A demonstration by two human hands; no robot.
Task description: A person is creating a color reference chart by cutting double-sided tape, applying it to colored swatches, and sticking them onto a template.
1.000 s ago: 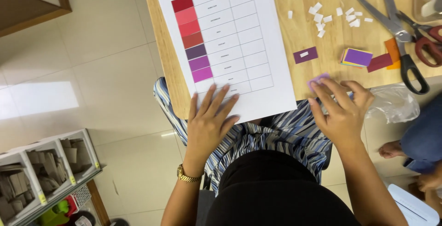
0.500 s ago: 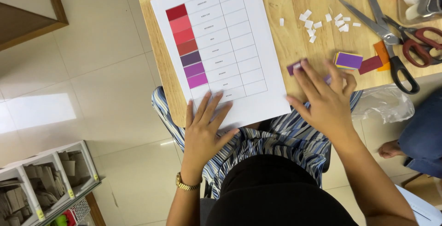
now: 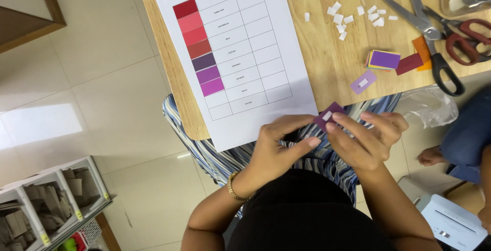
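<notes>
both hands meet just off the near edge of the wooden worktop (image 3: 337,72), above the person's striped lap. the left hand (image 3: 279,149) and the right hand (image 3: 365,141) pinch a small dark purple card square (image 3: 327,115) between them. the fingers of each hand are curled in, with the tips closed on the square. a little white strip sits on the square, and the right hand's fingertips (image 3: 332,127) touch it there.

at 11 o'clock from the hands lies a white paper chart (image 3: 266,56) with a row of red and purple colour patches down its left side. its bottom edge hangs over the worktop edge, just beside the left hand.

at 1 o'clock from the hands lies a light purple card square (image 3: 363,82) with a white strip on it. a bit farther the same way is a small stack of card squares (image 3: 383,60), purple on top. beside it are a dark red piece (image 3: 409,64) and an orange piece (image 3: 422,51). two pairs of scissors (image 3: 434,31) lie at 2 o'clock. tiny white paper bits (image 3: 353,18) are spread at 12 o'clock.
</notes>
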